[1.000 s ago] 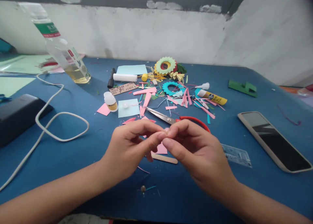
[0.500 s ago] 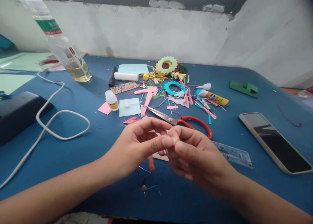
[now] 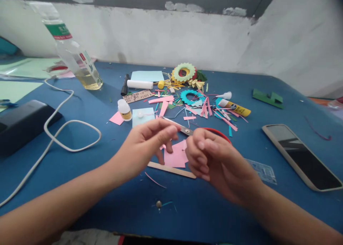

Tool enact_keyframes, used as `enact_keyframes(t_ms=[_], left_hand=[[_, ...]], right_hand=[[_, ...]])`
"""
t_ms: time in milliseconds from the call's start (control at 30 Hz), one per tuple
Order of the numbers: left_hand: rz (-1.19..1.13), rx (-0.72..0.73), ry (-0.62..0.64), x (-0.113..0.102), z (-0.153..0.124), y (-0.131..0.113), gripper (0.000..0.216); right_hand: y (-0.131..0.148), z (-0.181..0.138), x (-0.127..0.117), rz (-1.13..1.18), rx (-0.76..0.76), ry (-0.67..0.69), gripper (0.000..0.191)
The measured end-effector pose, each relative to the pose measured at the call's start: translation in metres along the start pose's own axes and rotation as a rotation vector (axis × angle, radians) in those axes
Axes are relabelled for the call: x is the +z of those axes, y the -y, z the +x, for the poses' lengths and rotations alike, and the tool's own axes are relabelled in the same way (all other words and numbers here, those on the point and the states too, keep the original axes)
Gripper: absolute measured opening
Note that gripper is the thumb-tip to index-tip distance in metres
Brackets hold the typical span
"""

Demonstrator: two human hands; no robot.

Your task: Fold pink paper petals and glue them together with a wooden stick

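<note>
My left hand [image 3: 146, 141] hovers over the middle of the table, thumb and index finger pressed together and the other fingers hanging loose. Whether anything is pinched there I cannot make out. My right hand [image 3: 217, 159] is curled, its thumb against the index finger; what it holds, if anything, is hidden. Below and between the hands lie a pink paper square [image 3: 175, 155] and a flat wooden stick [image 3: 174, 170]. Scissors with red handles [image 3: 218, 132] lie just behind my right hand, which covers part of them.
Paper strips [image 3: 166, 99], a white glue bottle [image 3: 124, 110], a yellow tube [image 3: 238, 108] and toothed paper rings [image 3: 184, 73] lie farther back. A clear bottle [image 3: 80, 64] and a white cable [image 3: 50, 120] are left. A phone [image 3: 302, 157] and clear stencil ruler [image 3: 264, 170] lie right.
My hands have come apart from their shared pinch, the left moving left and the right curling its fingers in. More of the pink paper and wooden stick now shows between them.
</note>
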State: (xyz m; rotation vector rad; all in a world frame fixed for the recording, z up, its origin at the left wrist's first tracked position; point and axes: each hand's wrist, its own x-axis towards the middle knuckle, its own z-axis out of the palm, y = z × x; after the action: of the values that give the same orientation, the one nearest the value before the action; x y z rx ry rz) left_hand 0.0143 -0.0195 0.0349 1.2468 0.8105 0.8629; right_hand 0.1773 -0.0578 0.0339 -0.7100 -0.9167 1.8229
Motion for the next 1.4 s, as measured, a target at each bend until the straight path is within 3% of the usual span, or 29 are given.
enact_keyframes(t_ms=[67,167,267,367,600,767,1067,1133,1267,1400], left_hand=[[0.069,0.058,-0.115,-0.008,0.004,-0.005,0.023],[0.225,0.161,-0.237,-0.02,0.009,-0.011,0.017],[0.519,0.207,-0.235,-0.027,0.012,-0.014,0.016],[0.833,0.16,-0.139,-0.032,0.013,-0.014,0.02],[1.201,0.008,0.205,-0.042,0.005,-0.024,0.025],[1.343,-0.028,0.235,-0.046,0.003,-0.025,0.021],[1.426,-0.006,0.161,-0.051,0.003,-0.03,0.02],[1.422,0.007,0.093,-0.053,0.005,-0.031,0.023],[1.446,0.098,-0.105,-0.055,0.012,-0.022,0.028],[1.491,0.126,-0.229,-0.057,0.018,-0.007,0.035]], right_hand=[[0.005,0.001,-0.004,-0.177,-0.096,-0.076,0.023],[0.011,0.001,-0.008,-0.698,-0.186,-0.122,0.017],[0.008,0.001,-0.012,-1.289,-0.193,0.055,0.016],[0.0,0.001,-0.015,-1.64,-0.19,0.156,0.02],[0.001,0.003,-0.015,-1.676,-0.089,0.049,0.017],[0.003,0.002,-0.015,-1.786,-0.028,0.016,0.013],[0.011,0.001,-0.023,-1.887,-0.036,-0.071,0.02],[0.01,0.0,-0.018,-1.877,-0.067,-0.019,0.02],[-0.003,-0.003,-0.006,-1.796,-0.13,0.216,0.017],[-0.018,-0.003,-0.001,-1.727,-0.187,0.28,0.017]])
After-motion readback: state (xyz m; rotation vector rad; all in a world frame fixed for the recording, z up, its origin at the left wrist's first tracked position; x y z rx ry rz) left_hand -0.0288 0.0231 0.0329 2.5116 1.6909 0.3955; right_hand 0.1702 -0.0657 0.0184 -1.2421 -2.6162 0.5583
